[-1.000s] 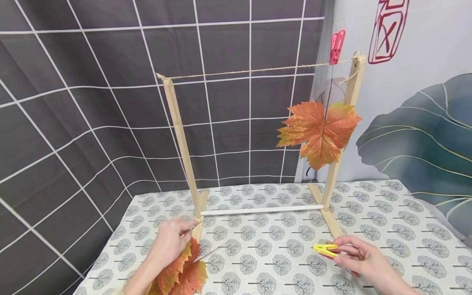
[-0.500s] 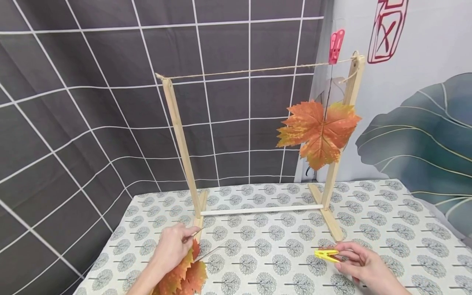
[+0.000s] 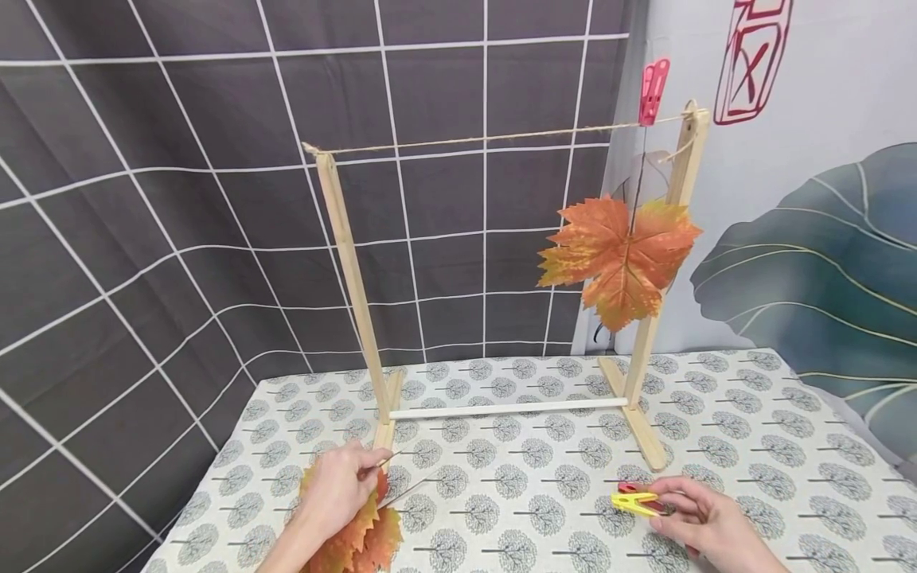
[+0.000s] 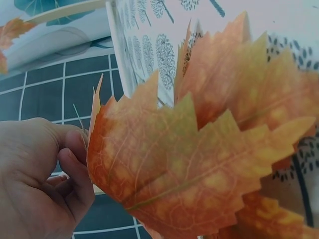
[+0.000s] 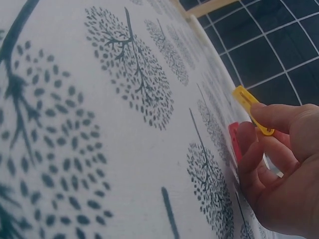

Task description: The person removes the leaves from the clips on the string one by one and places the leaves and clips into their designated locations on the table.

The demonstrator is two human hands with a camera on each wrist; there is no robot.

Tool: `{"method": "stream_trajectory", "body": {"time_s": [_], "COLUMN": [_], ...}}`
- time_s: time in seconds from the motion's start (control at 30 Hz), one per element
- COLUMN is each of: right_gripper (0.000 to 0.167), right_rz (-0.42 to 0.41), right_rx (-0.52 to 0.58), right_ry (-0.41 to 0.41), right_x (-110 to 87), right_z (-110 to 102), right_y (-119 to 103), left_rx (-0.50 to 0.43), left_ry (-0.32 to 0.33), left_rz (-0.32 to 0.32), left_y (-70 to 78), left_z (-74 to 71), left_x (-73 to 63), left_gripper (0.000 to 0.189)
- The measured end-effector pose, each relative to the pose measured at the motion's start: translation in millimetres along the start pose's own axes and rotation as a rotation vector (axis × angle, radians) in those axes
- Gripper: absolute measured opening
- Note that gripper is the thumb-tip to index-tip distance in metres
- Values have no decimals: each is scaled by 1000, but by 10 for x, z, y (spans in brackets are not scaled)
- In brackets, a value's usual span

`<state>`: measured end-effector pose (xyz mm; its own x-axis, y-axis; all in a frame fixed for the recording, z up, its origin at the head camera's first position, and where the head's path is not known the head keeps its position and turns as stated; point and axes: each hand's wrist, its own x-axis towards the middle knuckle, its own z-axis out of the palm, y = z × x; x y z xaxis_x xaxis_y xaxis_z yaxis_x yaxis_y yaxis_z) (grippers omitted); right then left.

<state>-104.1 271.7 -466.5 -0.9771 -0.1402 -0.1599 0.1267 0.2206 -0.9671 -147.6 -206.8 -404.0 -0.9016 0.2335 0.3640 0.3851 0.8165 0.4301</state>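
Note:
My left hand (image 3: 340, 485) pinches the thin stem of an orange artificial maple leaf (image 4: 169, 174). More leaves of the same kind (image 3: 380, 541) lie beneath and beside it, partly covered by my hand and forearm. Over the table's right side, my right hand (image 3: 705, 521) pinches a yellow clothespin (image 3: 629, 504) between thumb and fingers. Right at the fingers, a red clothespin (image 5: 235, 138) shows below the yellow one in the right wrist view; whether it is gripped too I cannot tell.
A wooden frame with two posts (image 3: 351, 270) stands ahead, a twine line (image 3: 466, 141) strung across its top and a white rod (image 3: 509, 408) low down. Near the right post a pink clothespin (image 3: 650, 95) holds a hanging maple leaf (image 3: 623, 259). Tree-print cloth (image 3: 530, 485) covers the table.
My left hand has moved slightly down and toward me with the leaf stem. The yellow clothespin has shifted slightly down, and more of the red one shows behind it.

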Motion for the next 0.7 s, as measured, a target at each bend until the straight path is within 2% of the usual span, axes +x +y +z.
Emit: {"method": "stream_trajectory", "body": {"time_s": [0.17, 0.37, 0.7], "right_gripper": [29, 30, 28], "right_rz": [14, -26, -114], "right_rx": [1, -18, 9], "right_ry": [8, 3, -49], "right_x": [3, 4, 8], "right_z": [-5, -18, -26], "right_y": [11, 47, 130], "left_rx": [-30, -24, -58], "left_ry": [1, 12, -30], "left_rz": [21, 42, 17], "left_y": [-21, -45, -61], "left_z": [32, 81, 148], "left_x": [-14, -42, -79], "left_gripper": [30, 30, 27]}}
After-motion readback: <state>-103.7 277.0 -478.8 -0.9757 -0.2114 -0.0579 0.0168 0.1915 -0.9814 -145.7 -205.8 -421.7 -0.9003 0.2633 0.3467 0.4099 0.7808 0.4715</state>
